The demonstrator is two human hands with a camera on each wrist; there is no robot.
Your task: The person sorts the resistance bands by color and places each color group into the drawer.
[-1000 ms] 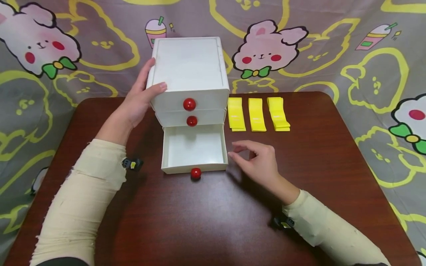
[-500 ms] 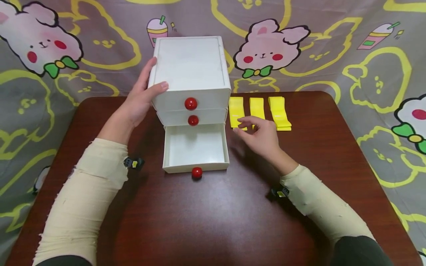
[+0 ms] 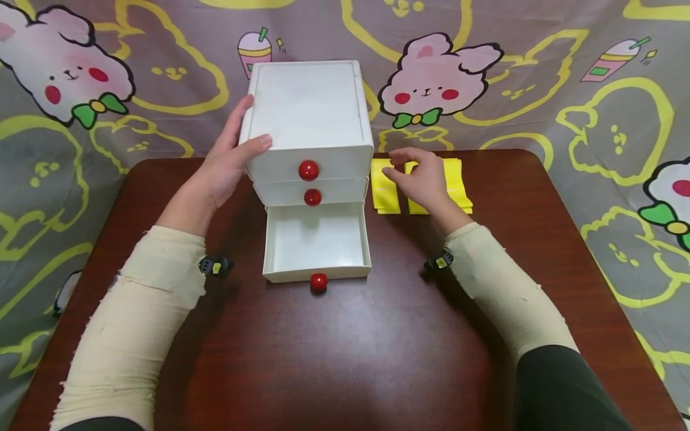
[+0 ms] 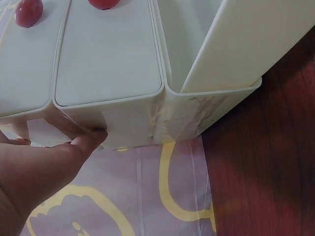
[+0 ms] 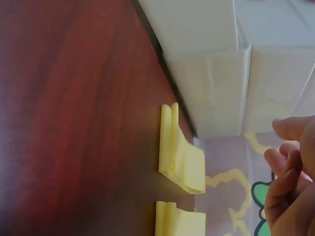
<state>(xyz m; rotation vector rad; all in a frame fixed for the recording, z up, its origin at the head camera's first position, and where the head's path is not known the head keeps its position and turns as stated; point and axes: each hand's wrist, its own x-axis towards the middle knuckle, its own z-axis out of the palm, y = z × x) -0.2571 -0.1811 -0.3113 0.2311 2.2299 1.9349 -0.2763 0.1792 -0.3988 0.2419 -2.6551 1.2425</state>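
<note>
A white drawer unit [image 3: 307,105] with red knobs stands at the back of the table, its bottom drawer [image 3: 318,239] pulled out and bare inside. My left hand [image 3: 223,164] rests against the unit's left side, its thumb lying at the top front edge; in the left wrist view the thumb [image 4: 88,140] touches the side wall. My right hand [image 3: 423,179] hovers over the folded yellow strips, thumb and index finger apart with nothing between them. One strip [image 3: 385,194] shows beside the unit, another [image 3: 457,185] farther right; the middle one [image 3: 417,208] is mostly covered by the hand.
The brown table [image 3: 345,353] stretches out in front of the drawer. Behind it hangs a patterned cloth [image 3: 517,120] with rabbits and yellow outlines. The unit's right wall [image 5: 206,93] stands close to the nearest strip.
My right hand has moved from beside the open drawer away from me, to over the yellow strips. My left hand and the drawer unit have stayed put.
</note>
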